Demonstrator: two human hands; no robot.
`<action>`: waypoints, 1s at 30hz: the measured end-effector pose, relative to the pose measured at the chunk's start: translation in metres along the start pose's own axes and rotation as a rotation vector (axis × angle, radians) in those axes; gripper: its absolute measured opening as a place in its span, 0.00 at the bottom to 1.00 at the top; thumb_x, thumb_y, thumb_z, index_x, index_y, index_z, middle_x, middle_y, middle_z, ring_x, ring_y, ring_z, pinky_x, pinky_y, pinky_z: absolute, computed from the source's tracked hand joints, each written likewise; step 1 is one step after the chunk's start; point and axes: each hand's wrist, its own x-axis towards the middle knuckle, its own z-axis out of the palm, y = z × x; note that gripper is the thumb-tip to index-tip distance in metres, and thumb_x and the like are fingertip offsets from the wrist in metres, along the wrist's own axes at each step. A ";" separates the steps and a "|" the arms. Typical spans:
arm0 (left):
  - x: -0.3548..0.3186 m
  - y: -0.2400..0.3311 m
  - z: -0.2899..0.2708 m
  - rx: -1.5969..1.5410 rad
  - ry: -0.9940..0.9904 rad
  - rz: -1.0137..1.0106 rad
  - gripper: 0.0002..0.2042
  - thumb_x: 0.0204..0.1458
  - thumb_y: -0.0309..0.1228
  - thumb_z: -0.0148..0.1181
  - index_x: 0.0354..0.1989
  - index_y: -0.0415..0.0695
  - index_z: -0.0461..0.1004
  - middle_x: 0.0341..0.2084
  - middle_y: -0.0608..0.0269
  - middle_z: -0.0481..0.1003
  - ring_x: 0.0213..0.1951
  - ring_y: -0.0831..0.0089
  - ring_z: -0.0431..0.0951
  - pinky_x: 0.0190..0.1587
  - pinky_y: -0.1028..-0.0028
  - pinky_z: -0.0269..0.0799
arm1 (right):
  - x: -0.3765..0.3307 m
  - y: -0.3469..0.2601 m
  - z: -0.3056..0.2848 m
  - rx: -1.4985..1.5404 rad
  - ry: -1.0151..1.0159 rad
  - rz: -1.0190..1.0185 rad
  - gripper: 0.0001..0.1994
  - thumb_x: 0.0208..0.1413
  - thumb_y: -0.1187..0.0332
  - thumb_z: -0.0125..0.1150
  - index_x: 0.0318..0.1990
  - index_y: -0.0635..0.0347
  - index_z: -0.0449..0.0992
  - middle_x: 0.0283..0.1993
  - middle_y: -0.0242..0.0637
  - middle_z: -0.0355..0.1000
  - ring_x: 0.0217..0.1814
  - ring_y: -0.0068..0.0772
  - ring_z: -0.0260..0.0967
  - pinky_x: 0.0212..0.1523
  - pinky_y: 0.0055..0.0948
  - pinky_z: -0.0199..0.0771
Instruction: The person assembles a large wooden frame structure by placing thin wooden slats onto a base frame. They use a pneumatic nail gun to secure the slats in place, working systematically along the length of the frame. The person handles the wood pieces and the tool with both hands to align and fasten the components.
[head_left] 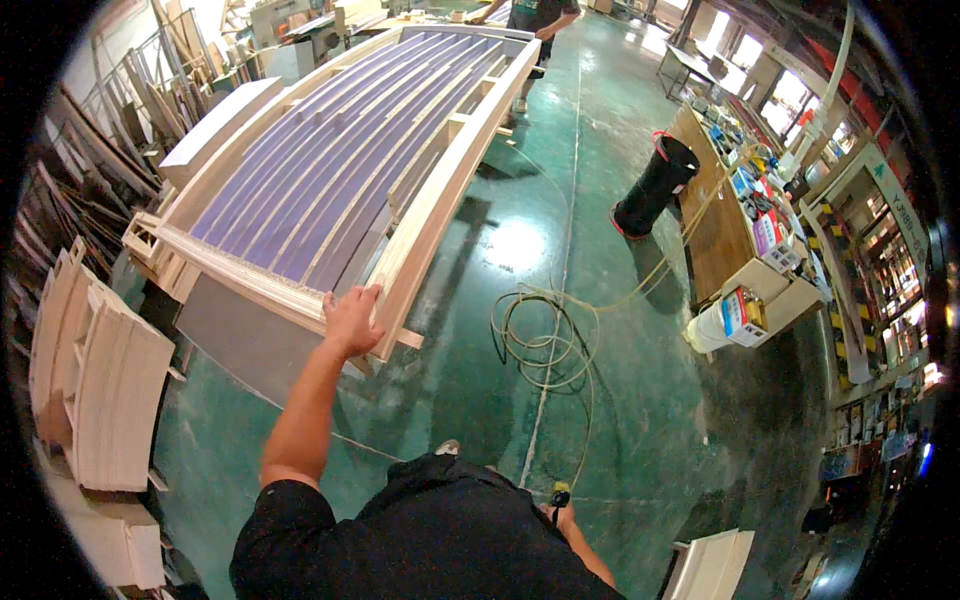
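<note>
At the near right corner of a large pale wooden frame [455, 205], my left hand [352, 322] curls over the top edge and grips it. Long purple-grey panels [310, 185] run lengthwise inside the frame, with narrow light strips between them. Low at my right side, my right hand [564, 517] is closed around a small black-and-yellow air tool [560, 495]. A thin hose [590, 420] runs up from this tool to a loose coil on the green floor. My body and the tool's small size hide its exact kind.
Another person [543, 18] stands at the frame's far end. A black bin [655, 187] stands right of the coiled hose [545, 340], beside a cluttered wooden workbench [715, 205]. A white bucket [708, 330] sits at the bench's near end. Stacked curved wooden pieces [115, 380] stand at the left.
</note>
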 end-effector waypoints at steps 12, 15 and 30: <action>0.003 0.003 0.008 0.002 0.010 -0.010 0.33 0.48 0.36 0.63 0.67 0.57 0.63 0.63 0.55 0.65 0.68 0.59 0.64 0.71 0.35 0.38 | -0.014 -0.077 0.044 -0.357 -0.113 0.034 0.23 0.67 0.57 0.57 0.64 0.60 0.69 0.61 0.43 0.73 0.58 0.47 0.72 0.55 0.44 0.72; 0.001 -0.004 0.013 -0.006 0.043 0.001 0.33 0.49 0.37 0.63 0.67 0.57 0.62 0.63 0.56 0.65 0.68 0.60 0.64 0.71 0.35 0.37 | -0.019 -0.082 0.044 -0.435 -0.129 0.037 0.22 0.66 0.58 0.57 0.64 0.59 0.70 0.61 0.43 0.73 0.58 0.47 0.72 0.55 0.42 0.71; 0.003 0.003 0.016 -0.014 0.061 0.007 0.34 0.49 0.37 0.63 0.69 0.57 0.62 0.63 0.55 0.66 0.68 0.60 0.64 0.72 0.36 0.36 | -0.011 -0.028 0.030 -0.266 -0.138 0.149 0.16 0.69 0.60 0.52 0.59 0.53 0.74 0.51 0.39 0.73 0.48 0.40 0.69 0.45 0.39 0.69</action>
